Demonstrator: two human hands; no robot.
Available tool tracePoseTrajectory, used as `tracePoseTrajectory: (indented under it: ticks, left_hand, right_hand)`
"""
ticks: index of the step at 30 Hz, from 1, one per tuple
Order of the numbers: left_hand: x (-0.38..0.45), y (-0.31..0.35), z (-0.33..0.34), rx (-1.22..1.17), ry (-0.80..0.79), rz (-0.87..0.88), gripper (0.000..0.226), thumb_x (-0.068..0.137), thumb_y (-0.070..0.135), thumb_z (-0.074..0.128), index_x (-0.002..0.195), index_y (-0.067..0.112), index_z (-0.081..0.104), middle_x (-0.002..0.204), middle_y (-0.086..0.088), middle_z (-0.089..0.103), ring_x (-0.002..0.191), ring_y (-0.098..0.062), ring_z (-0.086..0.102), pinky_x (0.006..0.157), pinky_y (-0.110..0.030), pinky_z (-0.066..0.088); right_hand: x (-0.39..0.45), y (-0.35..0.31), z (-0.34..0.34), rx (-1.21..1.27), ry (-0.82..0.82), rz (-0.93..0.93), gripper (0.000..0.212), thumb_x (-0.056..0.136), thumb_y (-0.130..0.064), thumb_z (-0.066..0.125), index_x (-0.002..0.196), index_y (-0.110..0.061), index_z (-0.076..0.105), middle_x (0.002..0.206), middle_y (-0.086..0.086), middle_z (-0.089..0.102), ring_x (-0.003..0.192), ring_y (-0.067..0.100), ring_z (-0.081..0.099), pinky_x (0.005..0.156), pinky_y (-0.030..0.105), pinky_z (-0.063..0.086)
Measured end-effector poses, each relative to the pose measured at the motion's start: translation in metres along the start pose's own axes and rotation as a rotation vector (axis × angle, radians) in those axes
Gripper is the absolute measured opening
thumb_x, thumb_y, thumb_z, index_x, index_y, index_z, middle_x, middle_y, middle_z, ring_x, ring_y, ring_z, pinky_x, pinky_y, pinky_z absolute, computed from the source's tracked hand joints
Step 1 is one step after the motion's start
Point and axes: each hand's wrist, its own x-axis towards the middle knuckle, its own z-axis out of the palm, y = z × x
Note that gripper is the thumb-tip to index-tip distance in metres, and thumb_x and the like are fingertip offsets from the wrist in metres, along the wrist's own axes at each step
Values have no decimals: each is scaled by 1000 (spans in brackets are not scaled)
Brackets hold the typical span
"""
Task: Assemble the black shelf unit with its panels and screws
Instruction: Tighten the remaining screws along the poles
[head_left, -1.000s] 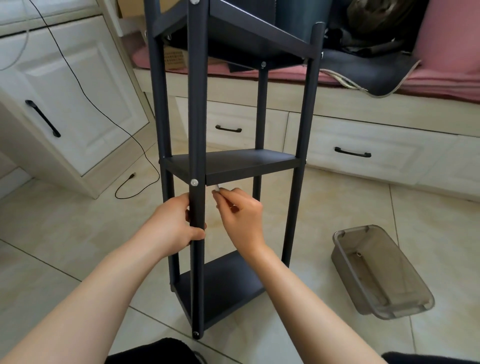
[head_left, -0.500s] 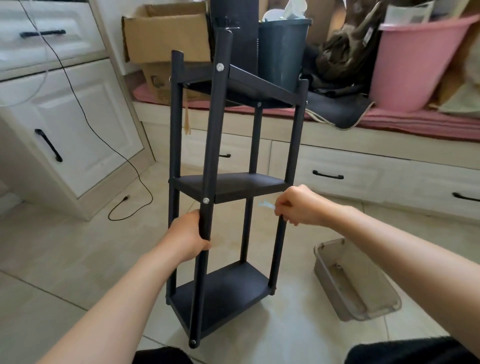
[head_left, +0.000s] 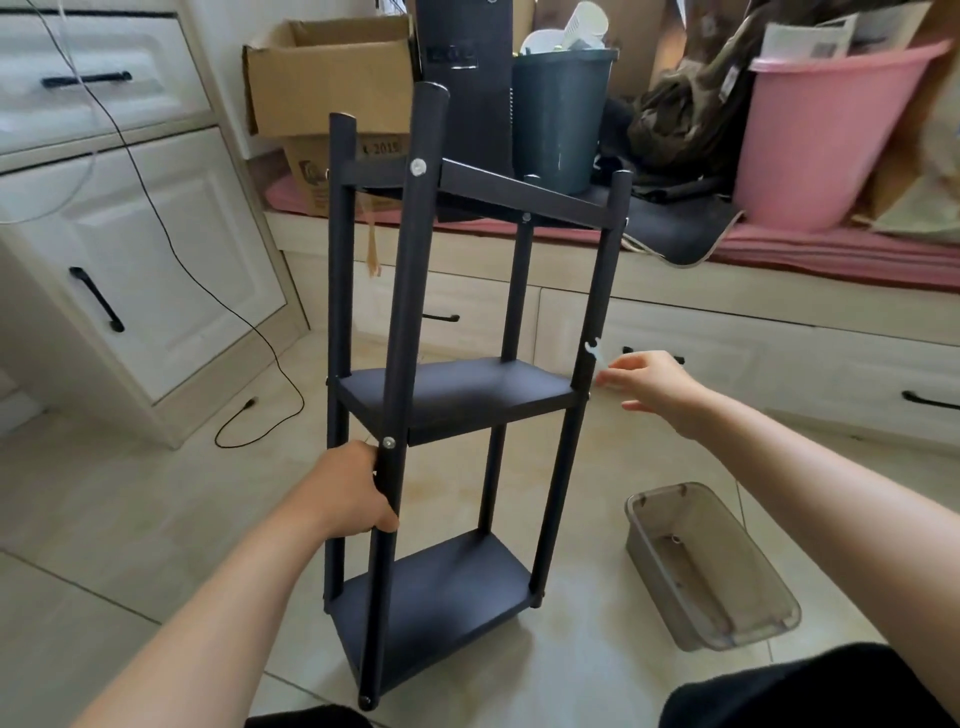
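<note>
The tall black three-tier shelf unit (head_left: 457, 395) stands on the pale tiled floor (head_left: 130, 519) before the cream drawers (head_left: 727, 364). The left hand (head_left: 348, 493) grips its near post just below the middle shelf, fingers wrapped round it. The right hand (head_left: 649, 384), fingers loosely spread, pinches a small white wrench (head_left: 595, 353) against the right post. A clear plastic tray (head_left: 711, 566) lies nearby.

Shelf unit (head_left: 457, 395): matt black posts and panels, smooth, with small bright metal screw heads (head_left: 417, 167). Wrench (head_left: 594, 351): small, pale, looks like plastic. Tray (head_left: 711, 566): translucent grey plastic, smooth. Floor (head_left: 130, 499): glossy beige tiles. Cabinets (head_left: 156, 249): cream painted panels, satin, with black handles. Box (head_left: 332, 93): brown corrugated cardboard, matt. Bucket (head_left: 821, 140): pink plastic, smooth. Bin (head_left: 558, 119): dark plastic, slightly glossy. Bench cushion (head_left: 831, 254): pink cloth.
</note>
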Motion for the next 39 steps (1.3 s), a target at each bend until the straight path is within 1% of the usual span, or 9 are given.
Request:
tracePoseTrajectory:
  ticks: [6,9,13,16,21,27,31,36,39]
  left_hand:
    - [-1,-10,-7,20,1,-31,29,73,4,80,93,7,59,90,-9,68,84,-24,69,77,-38,61]
    - [1,-13,-7,4,40,0,25,75,2,78,93,7,61,89,-8,67,83,-24,68,76,-37,60]
    - [4,-20,-5,-36,78,9,27,79,-1,76,89,13,55,90,-5,64,87,-27,66,81,-39,58]
    - [6,-27,-5,-99,107,18,30,81,-5,73,101,11,58,103,-10,67,98,-31,66,87,-45,57]
    - [11,-36,3,-102,167,47,29,80,-6,73,102,6,60,102,-12,68,91,-29,66,84,-40,56]
    - [18,-36,11,-147,225,48,35,81,-5,74,109,9,58,104,-11,67,96,-29,65,89,-42,55]
    - [21,-34,15,-206,190,41,34,81,-8,74,108,7,60,104,-13,68,92,-30,69,90,-47,56]
    - [24,-29,26,-234,208,39,35,82,-11,70,111,5,58,106,-15,67,97,-32,66,91,-47,55]
    - [27,-26,31,-226,221,30,37,83,-10,69,115,5,57,108,-15,66,100,-31,64,91,-44,55]
  right_hand:
    - [10,-5,7,100,-40,-6,17,95,-24,64,105,-13,72,121,4,64,118,21,55,95,35,48]
    - [8,-8,14,112,-77,12,17,94,-27,66,105,-15,71,118,4,65,115,20,57,99,43,50]
    - [4,-7,18,167,-65,29,12,95,-24,64,98,-15,71,114,8,66,113,23,60,97,46,53]
    - [-3,-5,18,214,-29,25,10,94,-19,66,89,-13,73,110,10,66,108,24,63,81,37,60]
    - [-19,-11,13,167,86,-33,15,88,-25,74,94,-11,76,99,5,66,95,24,67,73,34,61]
    - [-44,-29,1,222,135,-209,9,88,-26,73,83,-22,80,103,6,56,99,28,60,87,53,57]
    - [-64,-34,-7,294,120,-209,8,86,-23,75,83,-19,81,100,2,58,101,20,59,97,52,51]
    - [-77,-28,-14,329,92,-221,9,88,-15,73,84,-14,80,99,1,60,100,22,61,95,54,53]
    - [-81,-25,-17,306,87,-233,11,89,-14,72,82,-14,80,104,9,58,104,27,60,95,55,52]
